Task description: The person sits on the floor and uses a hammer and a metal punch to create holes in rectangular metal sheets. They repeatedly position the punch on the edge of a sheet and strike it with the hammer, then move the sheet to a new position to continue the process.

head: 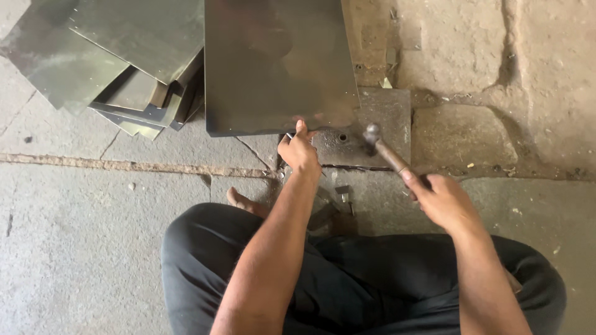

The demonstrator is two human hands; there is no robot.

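At frame centre, the left hand (299, 151) pinches a thin metal punch (290, 136) against the near edge of the dull grey metal sheet (279, 62). The right hand (444, 200) grips a wooden-handled hammer (382, 146). A glancing blow could strike the fingers.

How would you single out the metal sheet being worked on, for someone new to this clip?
On the stone floor, look above the seated person's left hand. The large flat metal sheet lies alone, dark and square-edged, unlike the fanned pile of sheets to its left.
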